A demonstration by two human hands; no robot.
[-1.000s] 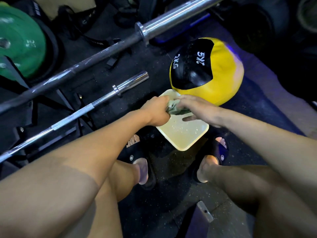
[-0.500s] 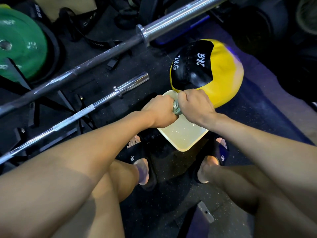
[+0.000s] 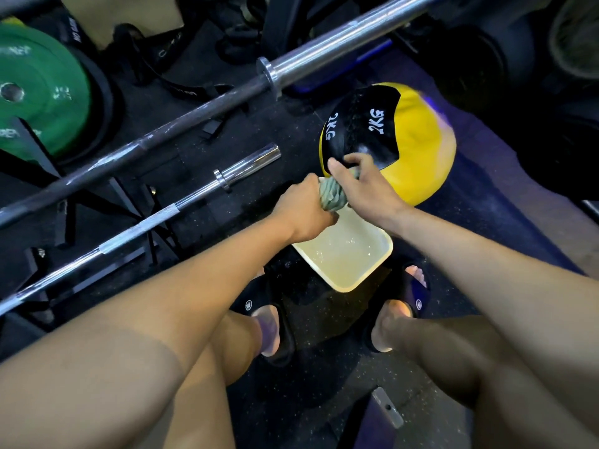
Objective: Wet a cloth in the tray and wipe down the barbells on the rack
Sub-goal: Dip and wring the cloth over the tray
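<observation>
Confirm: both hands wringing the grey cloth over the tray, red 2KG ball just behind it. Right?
Not quite. The ball is yellow and black, not red. The head view shows the left hand and right hand gripping the twisted grey cloth over the tray, the 2KG ball just behind.

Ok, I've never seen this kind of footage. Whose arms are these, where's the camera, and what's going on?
There is no machine here. A person wears one camera on the head, looking down at their own arms, knees and sandalled feet. The left hand and the right hand both grip a twisted grey-green cloth above a pale tray of water on the dark floor, apparently wringing it. Behind the tray sits a yellow and black ball marked 2KG. To the left lie two barbells, with a green weight plate beyond.
</observation>
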